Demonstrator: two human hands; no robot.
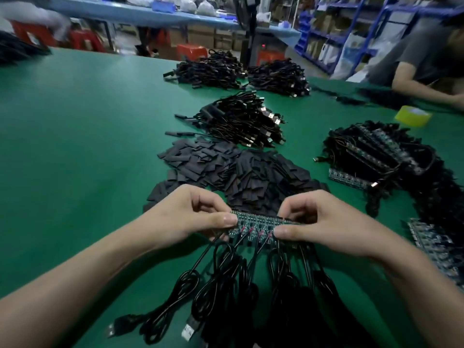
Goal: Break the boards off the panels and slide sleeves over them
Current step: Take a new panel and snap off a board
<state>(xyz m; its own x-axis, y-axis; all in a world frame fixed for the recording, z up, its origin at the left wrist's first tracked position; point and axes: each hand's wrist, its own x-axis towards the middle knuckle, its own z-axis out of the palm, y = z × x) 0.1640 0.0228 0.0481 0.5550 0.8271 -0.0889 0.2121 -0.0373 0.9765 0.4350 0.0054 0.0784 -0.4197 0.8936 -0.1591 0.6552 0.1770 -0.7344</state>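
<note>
A green panel (256, 223) of small circuit boards is held level just above the green table, low in the middle of the view. My left hand (198, 217) pinches its left end with thumb on top. My right hand (319, 222) pinches its right part the same way. Several black USB cables (226, 285) hang from the boards toward me. Just behind the panel lies a heap of flat black sleeves (238, 172).
Piles of finished black cables (241, 121) lie further back. A stack of wired panels (384, 154) sits at the right, with a bare panel (434, 244) by the right edge. A yellow tape roll (413, 115) and another person's arm (421, 89) are at far right.
</note>
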